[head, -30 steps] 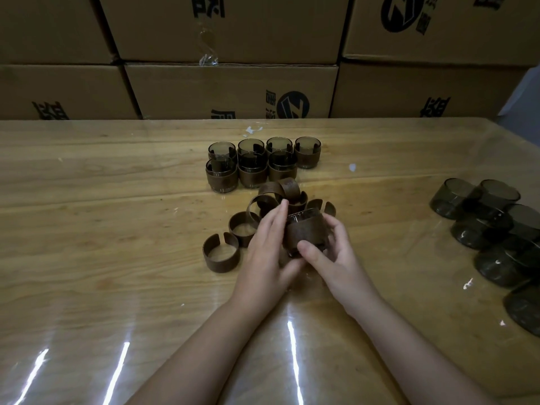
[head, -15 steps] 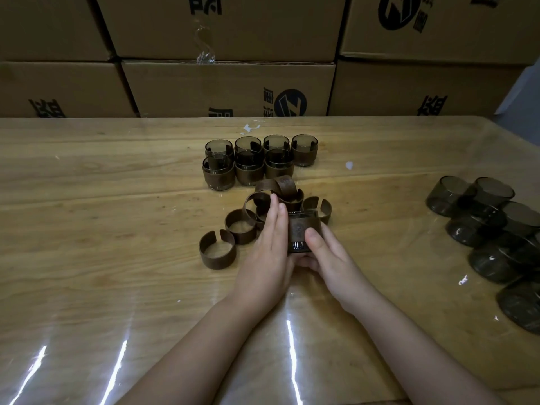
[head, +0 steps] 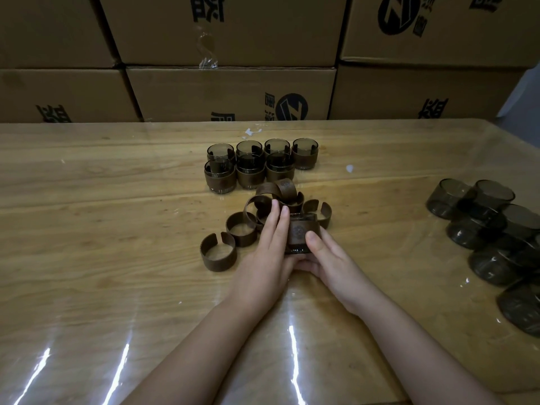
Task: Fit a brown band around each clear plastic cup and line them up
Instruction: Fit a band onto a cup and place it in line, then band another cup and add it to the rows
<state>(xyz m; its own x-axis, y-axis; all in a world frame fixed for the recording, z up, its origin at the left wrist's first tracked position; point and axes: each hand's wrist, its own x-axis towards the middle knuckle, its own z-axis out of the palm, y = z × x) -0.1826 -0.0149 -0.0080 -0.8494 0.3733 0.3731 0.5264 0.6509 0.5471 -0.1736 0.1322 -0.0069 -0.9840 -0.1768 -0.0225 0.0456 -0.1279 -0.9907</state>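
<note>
At the table's middle both hands hold one cup (head: 301,233) wrapped in a brown band. My left hand (head: 267,252) lies along its left side with the fingers straight. My right hand (head: 330,258) holds it from the right, thumb on the band's front. Several loose brown bands (head: 217,252) lie left of and behind the hands. Several banded cups (head: 249,171) stand in two rows further back. Several bare smoky cups (head: 479,220) lie in a heap at the right edge.
The wooden table (head: 87,229) has a glossy clear cover. Stacked cardboard boxes (head: 228,92) form a wall along its far edge. Bare tabletop stretches to the left and in front of my arms.
The banded cup has come down from a tilted, raised hold to sit low between my hands, which closed in around it. The rest lies as before.
</note>
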